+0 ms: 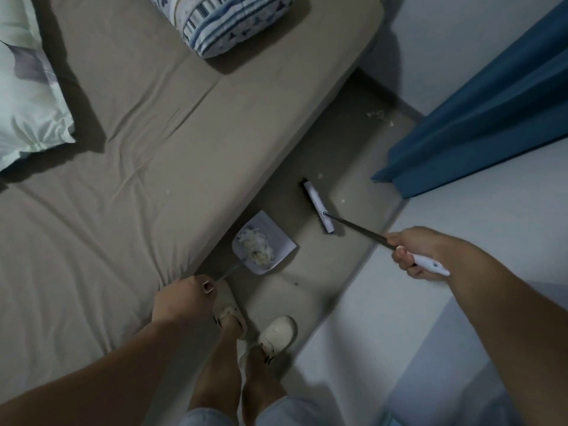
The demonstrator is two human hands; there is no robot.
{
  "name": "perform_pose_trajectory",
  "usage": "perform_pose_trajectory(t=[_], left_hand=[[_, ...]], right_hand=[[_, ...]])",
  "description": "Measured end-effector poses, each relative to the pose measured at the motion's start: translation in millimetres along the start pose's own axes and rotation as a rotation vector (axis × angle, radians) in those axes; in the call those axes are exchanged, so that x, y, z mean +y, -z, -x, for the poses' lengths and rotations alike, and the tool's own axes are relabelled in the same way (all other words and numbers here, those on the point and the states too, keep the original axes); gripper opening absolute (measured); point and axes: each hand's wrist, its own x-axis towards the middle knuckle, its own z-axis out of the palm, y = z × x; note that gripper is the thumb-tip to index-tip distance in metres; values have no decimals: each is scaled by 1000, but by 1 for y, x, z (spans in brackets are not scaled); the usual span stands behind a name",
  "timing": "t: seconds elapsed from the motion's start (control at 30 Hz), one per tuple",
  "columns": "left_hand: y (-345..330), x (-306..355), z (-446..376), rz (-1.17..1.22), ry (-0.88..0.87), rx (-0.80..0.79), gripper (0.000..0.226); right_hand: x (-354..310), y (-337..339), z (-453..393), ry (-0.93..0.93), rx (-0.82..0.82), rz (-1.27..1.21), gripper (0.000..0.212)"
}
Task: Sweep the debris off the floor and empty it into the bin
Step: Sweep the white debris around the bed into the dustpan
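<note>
Beside a bed [153, 149], a person's left hand [181, 298] grips the handle of a dustpan [264, 241] heaped with pale debris [256, 247], while the right hand [415, 252] clasps a broom [318, 207] resting on the floor [338, 155], scraps [379, 115] lying beyond.

arms bare | shorts [276, 413] light blue | slippers [276, 333] cream

Narrow floor strip beside the bed

The bed [153, 167] walls the strip's left side; the blue curtain [479, 118] and a pale wall close its right. Near the bed's edge the dustpan [264, 244] takes the left half, the broom head [318, 207] lies across the middle, and two slippered feet [255, 327] block the near end. Bare floor stays open beyond the broom head, toward the bed's far corner.
</note>
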Motion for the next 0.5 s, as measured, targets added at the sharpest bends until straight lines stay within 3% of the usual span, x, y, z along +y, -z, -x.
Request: perform_pose_trajectory(t=[0.07,0.23,0.5], left_hand=[[7,15,-14,6,-16,-10,22],[25,54,-54,-2,-55,30,25],[64,94,-121,-12,-111,23,32]], right_hand=[[13,-8,11,-53,-10,-41,56],[31,-30,-2,54,131,-41,9],[-38,-26,-11,145,267,-145,9]])
